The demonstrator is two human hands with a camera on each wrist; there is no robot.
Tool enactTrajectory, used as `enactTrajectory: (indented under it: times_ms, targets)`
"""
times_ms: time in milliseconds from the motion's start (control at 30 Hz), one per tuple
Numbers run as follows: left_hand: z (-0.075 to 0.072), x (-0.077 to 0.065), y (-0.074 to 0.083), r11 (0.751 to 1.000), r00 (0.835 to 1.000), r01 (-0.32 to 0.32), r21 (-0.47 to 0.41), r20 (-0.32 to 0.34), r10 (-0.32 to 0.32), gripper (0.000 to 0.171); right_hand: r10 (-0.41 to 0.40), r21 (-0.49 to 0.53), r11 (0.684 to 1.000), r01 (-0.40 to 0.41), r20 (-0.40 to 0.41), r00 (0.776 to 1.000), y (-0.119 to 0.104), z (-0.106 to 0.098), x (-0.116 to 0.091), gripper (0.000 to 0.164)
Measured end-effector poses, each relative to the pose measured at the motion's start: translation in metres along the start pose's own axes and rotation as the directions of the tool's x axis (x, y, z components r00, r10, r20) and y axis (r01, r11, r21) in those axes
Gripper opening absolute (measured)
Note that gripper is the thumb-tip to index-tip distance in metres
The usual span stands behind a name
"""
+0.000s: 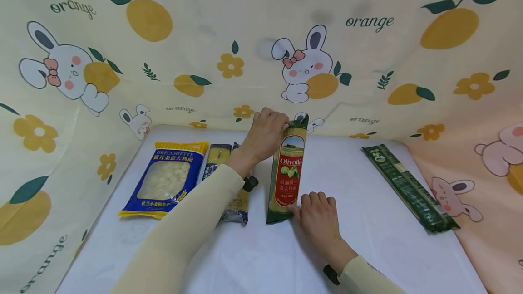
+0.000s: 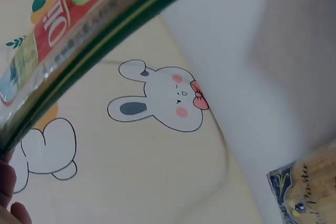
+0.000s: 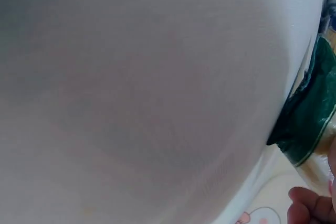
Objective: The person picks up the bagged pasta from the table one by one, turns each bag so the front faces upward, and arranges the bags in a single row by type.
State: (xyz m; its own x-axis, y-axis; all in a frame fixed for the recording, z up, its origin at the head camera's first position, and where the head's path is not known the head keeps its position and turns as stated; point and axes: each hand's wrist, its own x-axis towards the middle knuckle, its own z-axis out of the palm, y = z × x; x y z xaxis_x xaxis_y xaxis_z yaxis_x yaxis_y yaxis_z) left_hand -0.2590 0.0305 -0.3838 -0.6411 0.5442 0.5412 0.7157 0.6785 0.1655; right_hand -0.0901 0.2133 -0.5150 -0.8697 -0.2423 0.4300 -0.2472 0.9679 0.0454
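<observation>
A long spaghetti packet [image 1: 289, 171] with a red Olivoilà label and green ends leans upright in the middle of the table. My left hand [image 1: 267, 130] grips its top end. At the lower right edge, my right hand [image 1: 320, 219] holds the packet with its thumb on the front; its other fingers are curled beside it. The left wrist view shows the packet [image 2: 68, 40] crossing diagonally, with fingertips [image 2: 8, 192] at its end. In the right wrist view, the packet's green end [image 3: 310, 108] shows beside curled fingers [image 3: 310, 205].
Left of the packet lie a blue and yellow orecchiette bag [image 1: 165, 180] and a second pasta bag [image 1: 237, 203], partly hidden by my left arm. A dark green long packet [image 1: 408, 187] lies at the table's right edge. Patterned cloth [image 1: 253, 26] surrounds the white table [image 1: 245, 257].
</observation>
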Motion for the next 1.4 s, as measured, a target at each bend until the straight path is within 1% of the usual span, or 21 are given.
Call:
enactTrajectory:
  times_ms: [167,300,367,467,600,733,800,867,967,1033,1133,1267,1333,1400]
  targets:
    - [0.002,-0.001,-0.005,0.998,1.0,-0.01,-0.068,-0.005,0.01,0.022,-0.002,0.066,0.998,-0.001,0.058,0.998,0.0,0.007,0.007,0.043]
    - [0.004,-0.003,-0.007,0.997,1.0,-0.004,-0.081,-0.021,0.003,0.02,-0.007,0.122,0.993,-0.004,0.084,0.996,0.0,0.009,0.01,0.035]
    - [0.005,-0.003,-0.007,0.997,1.0,-0.001,-0.074,-0.027,-0.001,0.02,-0.01,0.141,0.99,-0.002,0.085,0.996,0.0,0.009,0.01,0.033]
    - [0.009,-0.004,-0.006,1.0,0.999,0.015,-0.026,-0.037,-0.016,0.02,-0.019,0.147,0.989,0.008,0.075,0.997,0.0,0.007,0.01,0.03]
    - [0.018,-0.007,-0.006,0.996,0.998,0.041,0.084,-0.06,-0.036,0.02,-0.054,0.123,0.991,0.052,0.014,0.998,0.0,0.003,0.007,0.03]
    - [0.028,-0.011,-0.011,0.982,0.995,0.027,0.187,-0.096,-0.009,0.018,-0.099,0.111,0.988,0.106,-0.074,0.992,-0.001,-0.007,0.0,0.028]
    - [0.032,-0.012,-0.015,0.97,0.996,0.015,0.244,-0.091,0.007,0.02,-0.12,0.119,0.984,0.133,-0.112,0.986,-0.002,-0.012,-0.003,0.026]
    - [0.037,-0.015,-0.018,0.953,0.999,0.006,0.304,-0.046,0.008,0.022,-0.135,0.129,0.98,0.152,-0.13,0.982,-0.003,-0.015,-0.006,0.025]
    - [0.043,-0.018,-0.021,0.932,0.998,-0.005,0.363,0.054,-0.016,0.025,-0.145,0.13,0.978,0.163,-0.137,0.98,-0.004,-0.017,-0.008,0.026]
    - [0.047,-0.021,-0.022,0.923,0.991,-0.006,0.385,0.127,-0.046,0.027,-0.149,0.129,0.978,0.166,-0.134,0.98,-0.005,-0.017,-0.008,0.027]
    - [0.052,-0.023,-0.024,0.919,0.975,-0.002,0.394,0.204,-0.086,0.027,-0.151,0.123,0.978,0.168,-0.136,0.979,-0.007,-0.014,-0.008,0.029]
    - [0.06,-0.024,-0.03,0.916,0.954,0.002,0.401,0.275,-0.122,0.025,-0.154,0.107,0.98,0.169,-0.136,0.979,-0.011,-0.01,-0.004,0.031]
    - [0.066,-0.025,-0.035,0.914,0.944,0.01,0.405,0.297,-0.142,0.023,-0.154,0.099,0.981,0.168,-0.135,0.979,-0.014,-0.008,0.0,0.032]
    - [0.07,-0.025,-0.04,0.909,0.938,0.027,0.415,0.303,-0.166,0.021,-0.155,0.087,0.982,0.166,-0.129,0.98,-0.017,-0.005,0.004,0.032]
